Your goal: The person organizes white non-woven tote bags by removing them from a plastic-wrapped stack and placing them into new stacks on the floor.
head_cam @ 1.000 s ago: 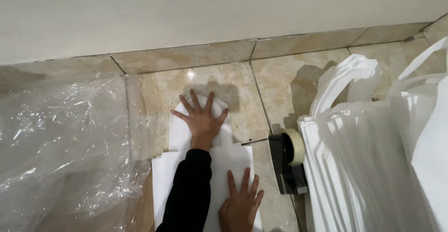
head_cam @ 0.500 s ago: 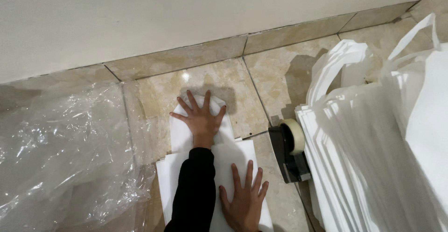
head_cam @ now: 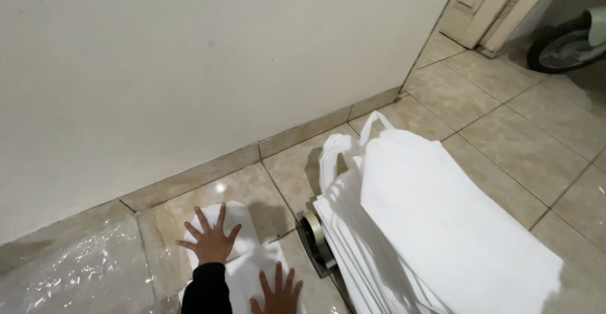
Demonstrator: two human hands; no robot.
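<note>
Glossy beige tiled floor (head_cam: 505, 143) along a plain cream wall (head_cam: 189, 68), crinkled clear plastic sheeting (head_cam: 69, 276) at lower left. Pressing step in hand, judging by the pose: left hand (head_cam: 210, 243) spread flat, fingers wide, palm down on the upper end of a flat white fabric bag (head_cam: 243, 260) lying on the tiles; right hand (head_cam: 276, 295) likewise splayed and flat on the lower part of the same bag, partly cut off by the frame edge. Nothing gripped by either, only pressed. Just beside, a roll of tape in a dark dispenser (head_cam: 314, 235), touching a tall leaning stack of white fabric bags with loop handles (head_cam: 429, 225). Next move probably calls for steady, even pressure outward so no crease forms.
</note>
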